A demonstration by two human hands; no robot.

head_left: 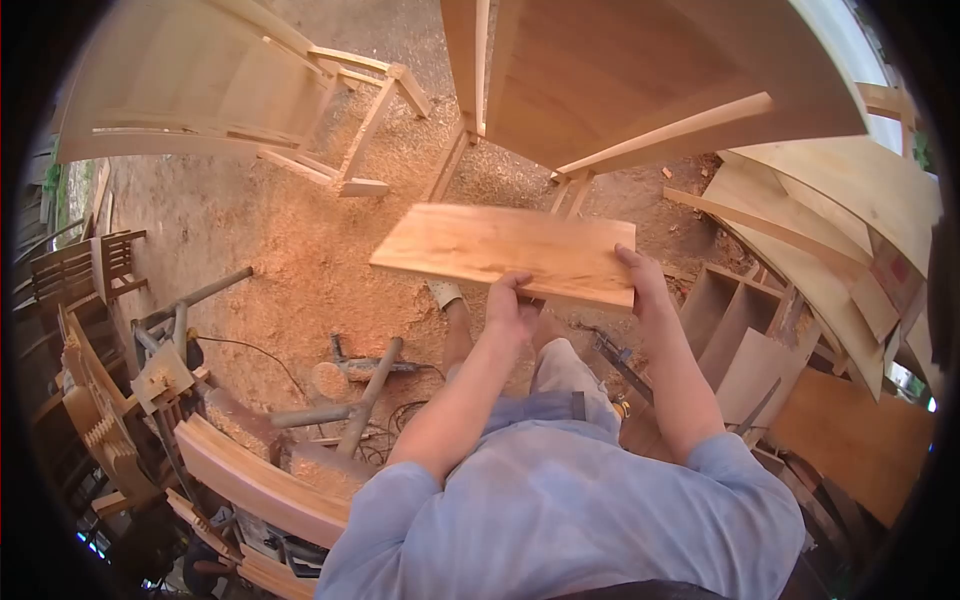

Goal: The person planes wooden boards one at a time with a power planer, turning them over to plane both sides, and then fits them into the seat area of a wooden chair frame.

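You are holding a flat board (505,253) out in front of you with both hands. It is up in the air, above the ground (290,250), which is covered in sawdust. The board lies almost level, with its long side going left to right.

Your left hand (512,305) grips the near edge of the board, close to the middle. Its fingers are curled and closed tight on the wood. Your right hand (645,280) holds the near right corner. Its thumb lies on top and its fingers are tucked under, so they pinch the board too.

Just past the board stands a big wooden cabinet (640,70), raised up on thin legs. To the far left is a wooden frame (200,80) resting on the ground. On your right, big sheets (840,210) of wood lean in a stack, and a small shelf box (735,310) sits near them.

Down by your left side are curved planks (260,485) and some metal pipes (370,385) on the ground. A black cord (255,350) runs across the sawdust near them.
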